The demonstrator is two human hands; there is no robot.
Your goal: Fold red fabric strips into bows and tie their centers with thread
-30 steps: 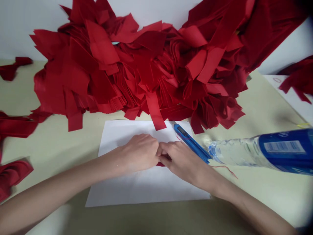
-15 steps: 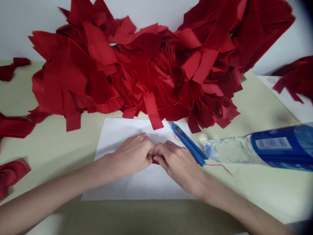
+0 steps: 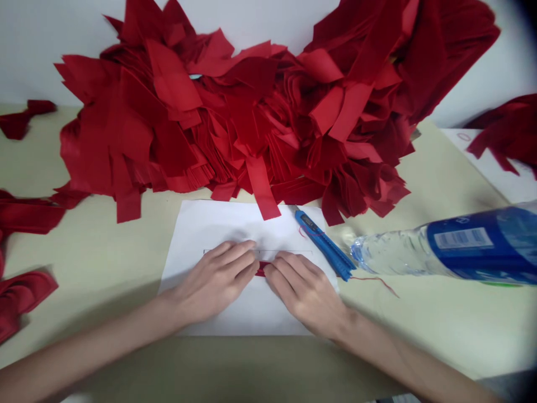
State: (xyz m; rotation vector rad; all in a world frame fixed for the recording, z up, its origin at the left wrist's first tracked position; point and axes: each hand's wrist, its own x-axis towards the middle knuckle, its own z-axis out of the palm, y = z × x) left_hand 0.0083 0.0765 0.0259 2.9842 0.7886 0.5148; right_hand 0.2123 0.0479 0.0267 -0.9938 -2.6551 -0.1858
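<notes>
A small piece of red fabric strip shows between my two hands, mostly covered by them. My left hand is closed on its left end, fingers bent together. On the right end, my right hand grips it with curled fingers. Both hands rest over a white sheet of paper, which has a thin ruled line running across it behind the fingers. A blue box cutter lies slantwise just beyond my right hand, at the paper's right edge.
A large heap of red fabric strips stands against the wall at the back. More red pieces lie at the left. A water bottle with a blue label lies at the right, near a red thread. Another red bundle sits far right.
My hands have moved slightly apart and flattened toward the paper, baring more of the red strip and the ruled line. The paper's lower left corner has become covered by my left arm.
</notes>
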